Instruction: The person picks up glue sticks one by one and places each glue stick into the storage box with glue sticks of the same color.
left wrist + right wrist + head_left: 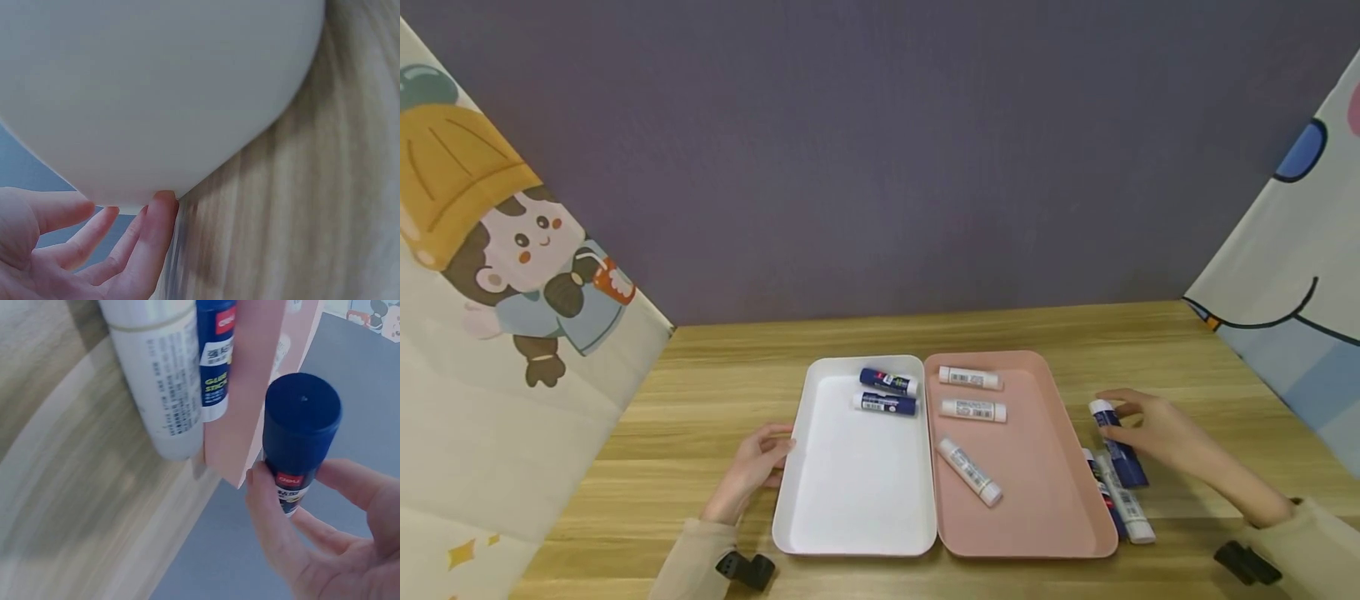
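My right hand (pixel 1150 429) pinches a blue glue stick (pixel 1120 450) between thumb and fingers, right of the pink tray (pixel 1037 533). It is tilted, its white end toward the fingertips; the blue end faces the camera in the right wrist view. Just below it, a white glue stick (pixel 159 381) and another blue glue stick (pixel 215 369) lie side by side along the pink tray's outer wall. At the left, my left hand (pixel 756 462) rests its fingertips against the outer side of the white tray (pixel 187 94), the thumb at the rim.
Two blue glue sticks (pixel 886 404) lie in the white tray's upper right. Several white glue sticks (pixel 972 410) lie in the pink tray, one of them slanted. Both trays stand side by side on the wooden table (pixel 722 358). A dark grey panel (pixel 880 167) rises behind the table.
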The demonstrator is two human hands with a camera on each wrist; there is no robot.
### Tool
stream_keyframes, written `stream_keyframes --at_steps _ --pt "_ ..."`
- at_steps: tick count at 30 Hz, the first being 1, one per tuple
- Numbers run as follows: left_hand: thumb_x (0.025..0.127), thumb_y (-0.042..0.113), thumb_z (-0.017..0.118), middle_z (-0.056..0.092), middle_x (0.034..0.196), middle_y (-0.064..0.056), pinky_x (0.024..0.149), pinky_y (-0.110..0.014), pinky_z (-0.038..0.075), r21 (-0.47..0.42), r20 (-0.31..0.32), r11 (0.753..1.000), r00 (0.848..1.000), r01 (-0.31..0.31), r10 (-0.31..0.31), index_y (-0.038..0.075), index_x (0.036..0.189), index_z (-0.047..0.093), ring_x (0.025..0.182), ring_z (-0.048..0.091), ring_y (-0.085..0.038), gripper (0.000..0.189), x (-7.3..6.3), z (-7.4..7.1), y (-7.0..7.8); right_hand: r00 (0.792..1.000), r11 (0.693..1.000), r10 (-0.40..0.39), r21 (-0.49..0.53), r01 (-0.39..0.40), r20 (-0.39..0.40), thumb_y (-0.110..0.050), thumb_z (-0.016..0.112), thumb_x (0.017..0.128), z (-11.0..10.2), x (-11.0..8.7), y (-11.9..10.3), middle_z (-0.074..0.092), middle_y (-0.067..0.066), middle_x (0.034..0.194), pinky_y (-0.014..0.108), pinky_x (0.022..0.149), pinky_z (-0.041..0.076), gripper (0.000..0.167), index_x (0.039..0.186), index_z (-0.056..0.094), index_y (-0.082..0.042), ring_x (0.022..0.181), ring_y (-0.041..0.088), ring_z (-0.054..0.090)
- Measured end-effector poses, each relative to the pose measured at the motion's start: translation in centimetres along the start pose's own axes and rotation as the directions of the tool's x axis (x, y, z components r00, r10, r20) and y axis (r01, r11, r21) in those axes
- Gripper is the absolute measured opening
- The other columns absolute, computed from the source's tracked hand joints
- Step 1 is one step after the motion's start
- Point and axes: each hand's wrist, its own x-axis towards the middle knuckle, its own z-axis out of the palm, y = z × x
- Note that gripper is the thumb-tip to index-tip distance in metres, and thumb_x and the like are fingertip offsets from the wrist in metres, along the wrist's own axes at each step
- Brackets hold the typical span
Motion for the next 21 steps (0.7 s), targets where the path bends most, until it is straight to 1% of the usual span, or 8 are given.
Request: stream_keyframes --at_steps 4,8,13,16,21 --pt "0.088 0.005 0.05 0.06 0.093 -0.015 0.055 -0.035 0.053 -0.012 0.015 1.0 1.0 -0.001 0.002 -0.004 0.118 0.047 0.068 0.061 -0.02 0.031 0.0 -0.1 -0.1 1.0 1.0 -0.006 0.024 0.006 0.009 -0.023 0.063 0.082 -0.1 0.2 -0.5 0.051 0.036 0.105 0.027 0.049 0.046 0.058 0.124 0.04 0.009 0.071 0.022 0.061" --pt "0.089 0.006 0.049 0.059 0.093 -0.015 0.056 -0.036 0.053 -0.021 0.025 1.0 1.0 -0.01 0.01 -0.005 0.119 0.045 0.069 0.061 -0.021 0.032 0.0 -0.1 -0.2 1.0 0.998 -0.012 0.066 0.01 0.017 -0.024 0.063 0.082 0.0 0.3 -1.1 0.052 0.035 0.105 0.028 0.053 0.05 0.059 0.125 0.04 0.01 0.074 0.024 0.061" --pt "0.089 0.005 0.049 0.059 0.092 -0.014 0.056 -0.036 0.053 -0.025 0.023 1.0 1.0 -0.007 0.008 -0.005 0.119 0.045 0.069 0.061 -0.021 0.032 0.0 -0.1 -0.3 0.999 0.993 -0.013 0.118 0.008 0.046 -0.023 0.062 0.083 0.0 0.5 -1.8 0.05 0.036 0.107 0.034 0.058 0.052 0.06 0.126 0.038 0.01 0.079 0.028 0.061" --pt "0.089 0.005 0.049 0.06 0.092 -0.015 0.055 -0.036 0.053 -0.027 0.018 1.0 1.0 -0.01 0.01 -0.006 0.119 0.045 0.068 0.061 -0.021 0.032 -0.1 0.0 -0.3 0.998 0.991 0.005 0.137 -0.014 0.065 -0.023 0.062 0.083 0.0 0.6 -2.4 0.048 0.036 0.109 0.035 0.059 0.052 0.061 0.127 0.036 0.01 0.079 0.027 0.061" --pt "0.088 0.004 0.049 0.06 0.092 -0.015 0.053 -0.036 0.052 -0.022 0.01 1.0 1.0 -0.011 0.012 -0.006 0.119 0.045 0.067 0.062 -0.021 0.032 -0.1 0.0 -0.1 0.997 0.99 -0.001 0.141 -0.01 0.079 -0.024 0.062 0.083 0.2 1.1 -3.5 0.047 0.036 0.11 0.034 0.058 0.053 0.062 0.128 0.035 0.009 0.08 0.028 0.061"
